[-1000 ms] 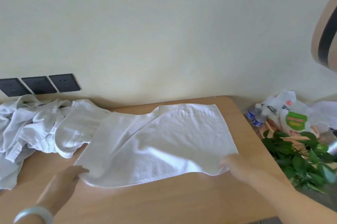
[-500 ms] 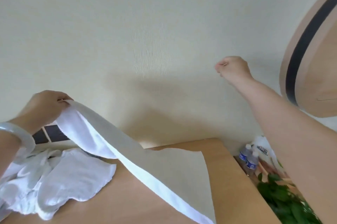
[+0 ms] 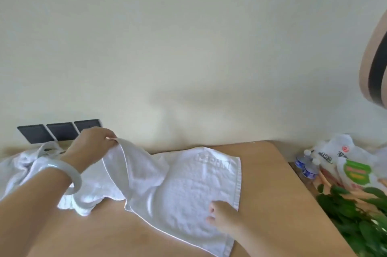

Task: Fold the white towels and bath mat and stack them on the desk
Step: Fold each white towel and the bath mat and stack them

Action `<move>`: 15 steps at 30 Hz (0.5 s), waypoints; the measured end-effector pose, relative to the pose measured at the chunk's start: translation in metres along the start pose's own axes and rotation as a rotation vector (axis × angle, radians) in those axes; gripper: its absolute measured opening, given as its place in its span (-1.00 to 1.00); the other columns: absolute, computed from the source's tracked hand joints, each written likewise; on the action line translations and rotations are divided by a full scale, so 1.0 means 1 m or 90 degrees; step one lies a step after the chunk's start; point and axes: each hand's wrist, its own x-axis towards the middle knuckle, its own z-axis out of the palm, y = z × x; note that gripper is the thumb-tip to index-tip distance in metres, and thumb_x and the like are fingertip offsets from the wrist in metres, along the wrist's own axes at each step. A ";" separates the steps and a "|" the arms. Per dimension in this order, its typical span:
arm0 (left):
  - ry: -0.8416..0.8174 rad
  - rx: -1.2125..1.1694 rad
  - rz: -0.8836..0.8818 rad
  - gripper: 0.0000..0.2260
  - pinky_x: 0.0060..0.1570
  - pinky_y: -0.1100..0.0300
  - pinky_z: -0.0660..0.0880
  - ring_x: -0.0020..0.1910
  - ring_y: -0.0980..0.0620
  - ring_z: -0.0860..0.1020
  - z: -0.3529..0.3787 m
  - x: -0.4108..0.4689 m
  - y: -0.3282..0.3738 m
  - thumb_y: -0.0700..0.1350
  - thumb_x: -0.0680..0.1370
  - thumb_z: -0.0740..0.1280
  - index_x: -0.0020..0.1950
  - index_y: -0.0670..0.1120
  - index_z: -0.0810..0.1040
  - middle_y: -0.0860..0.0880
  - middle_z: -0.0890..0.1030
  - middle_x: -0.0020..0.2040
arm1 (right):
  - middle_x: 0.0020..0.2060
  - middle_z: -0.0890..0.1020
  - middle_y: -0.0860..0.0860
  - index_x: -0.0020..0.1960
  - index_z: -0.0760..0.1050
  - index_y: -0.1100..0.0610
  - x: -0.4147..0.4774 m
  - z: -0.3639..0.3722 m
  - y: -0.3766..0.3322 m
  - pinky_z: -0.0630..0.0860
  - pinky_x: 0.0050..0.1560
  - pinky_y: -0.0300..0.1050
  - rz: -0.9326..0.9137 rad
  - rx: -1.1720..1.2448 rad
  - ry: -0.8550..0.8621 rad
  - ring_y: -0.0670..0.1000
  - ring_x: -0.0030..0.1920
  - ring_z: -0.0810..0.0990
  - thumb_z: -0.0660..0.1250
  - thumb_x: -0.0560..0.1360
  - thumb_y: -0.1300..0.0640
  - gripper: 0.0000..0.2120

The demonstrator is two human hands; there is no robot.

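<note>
At the far left, a heap of unfolded white towels (image 3: 25,164) lies on the desk (image 3: 272,189) by the wall. The left hand (image 3: 92,145) pinches a hemmed end of the white towel (image 3: 188,191) and holds it off the wood. The cloth looks light and limp and it sags, so corners and hems are the best holds. The right hand (image 3: 224,217) presses the flat half near its right hem, but I cannot tell if those fingers pinch. Bare wood runs to the desk's right edge, where water bottles (image 3: 305,167) and a leafy plant (image 3: 356,219) stand close.
</note>
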 end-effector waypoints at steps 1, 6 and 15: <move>0.000 0.015 -0.012 -0.90 -0.06 0.14 0.41 -0.04 -0.08 0.55 0.004 -0.006 -0.006 -0.11 0.54 0.36 -0.04 -0.08 0.66 -0.05 0.62 -0.04 | 0.09 0.47 0.07 0.13 0.43 0.12 0.001 0.032 0.006 0.44 0.06 -0.01 -0.010 -0.072 0.017 0.14 0.15 0.50 0.36 0.45 -0.14 -0.60; -0.003 -0.004 -0.082 -0.88 -0.19 0.12 0.48 -0.24 -0.04 0.60 0.011 -0.023 -0.037 -0.07 0.55 0.34 -0.15 0.03 0.64 -0.04 0.64 -0.27 | -0.18 0.42 0.09 -0.37 0.51 0.09 0.002 0.110 0.044 0.44 -0.50 -0.09 -0.039 -0.184 0.147 0.09 -0.35 0.54 0.36 0.12 0.13 -0.90; 0.153 -0.465 -0.170 -0.91 -0.35 0.16 0.61 -0.47 -0.06 0.63 -0.043 0.021 -0.044 -0.30 0.58 0.29 -0.07 -0.24 0.57 -0.25 0.63 -0.32 | -0.22 0.60 0.04 -0.17 0.51 0.11 0.040 -0.155 -0.027 0.42 -0.14 -0.07 -0.062 0.137 0.390 0.11 -0.09 0.57 0.16 0.41 0.37 -0.77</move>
